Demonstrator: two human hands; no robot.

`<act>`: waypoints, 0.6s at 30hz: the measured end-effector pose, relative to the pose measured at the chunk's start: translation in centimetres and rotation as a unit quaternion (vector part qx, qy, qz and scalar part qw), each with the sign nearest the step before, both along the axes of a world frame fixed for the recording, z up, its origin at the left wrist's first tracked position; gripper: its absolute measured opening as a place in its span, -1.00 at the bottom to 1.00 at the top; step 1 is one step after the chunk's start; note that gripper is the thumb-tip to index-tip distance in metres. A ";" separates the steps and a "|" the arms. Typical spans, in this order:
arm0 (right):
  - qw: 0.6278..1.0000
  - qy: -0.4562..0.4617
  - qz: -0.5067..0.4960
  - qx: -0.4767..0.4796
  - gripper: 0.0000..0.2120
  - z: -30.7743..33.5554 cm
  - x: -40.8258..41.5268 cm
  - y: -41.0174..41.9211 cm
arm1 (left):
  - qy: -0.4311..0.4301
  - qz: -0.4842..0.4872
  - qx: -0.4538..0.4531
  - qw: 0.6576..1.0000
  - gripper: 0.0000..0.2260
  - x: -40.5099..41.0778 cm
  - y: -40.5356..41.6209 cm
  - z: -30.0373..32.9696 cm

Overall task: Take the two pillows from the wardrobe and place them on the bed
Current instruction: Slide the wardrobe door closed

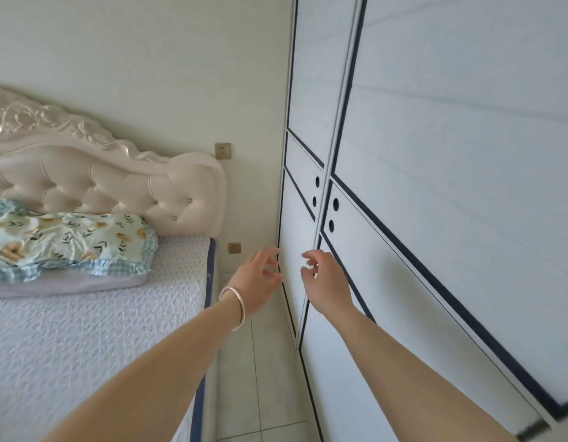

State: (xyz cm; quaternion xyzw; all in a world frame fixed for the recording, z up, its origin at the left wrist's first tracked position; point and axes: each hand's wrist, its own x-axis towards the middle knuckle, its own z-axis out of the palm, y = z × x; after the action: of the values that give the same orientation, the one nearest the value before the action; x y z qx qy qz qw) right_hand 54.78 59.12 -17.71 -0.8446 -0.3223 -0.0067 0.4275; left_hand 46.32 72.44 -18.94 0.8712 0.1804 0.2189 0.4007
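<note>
The white wardrobe (435,193) with dark blue trim fills the right side, and its doors are closed. Both my arms reach toward its far left door. My left hand (257,279), with a silver bangle on the wrist, is open with fingers spread beside the door's left edge. My right hand (324,279) is open too, fingers loosely curled in front of the seam between two doors. Neither hand holds anything. On the bed (85,330) at the left lies one floral pillow (65,240) against the headboard. No other pillow is in view.
A tufted cream headboard (116,183) stands against the back wall. Two brass wall sockets (223,150) sit between bed and wardrobe. A narrow tiled floor strip (260,378) runs between the bed's edge and the wardrobe doors. Round finger holes (333,204) mark the doors.
</note>
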 end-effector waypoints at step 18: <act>0.935 -0.300 -0.130 0.138 -0.75 14.6 -11.1 -19.7 | -0.183 -0.270 0.189 0.926 -0.57 0.0 -21.3 10.5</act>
State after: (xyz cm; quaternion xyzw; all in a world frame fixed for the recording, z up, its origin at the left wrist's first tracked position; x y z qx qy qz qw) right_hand 43.69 39.45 -3.11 -0.7707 -0.3187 -0.3601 0.4181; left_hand 46.35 51.15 -8.42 0.8911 -0.1828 0.2886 0.2987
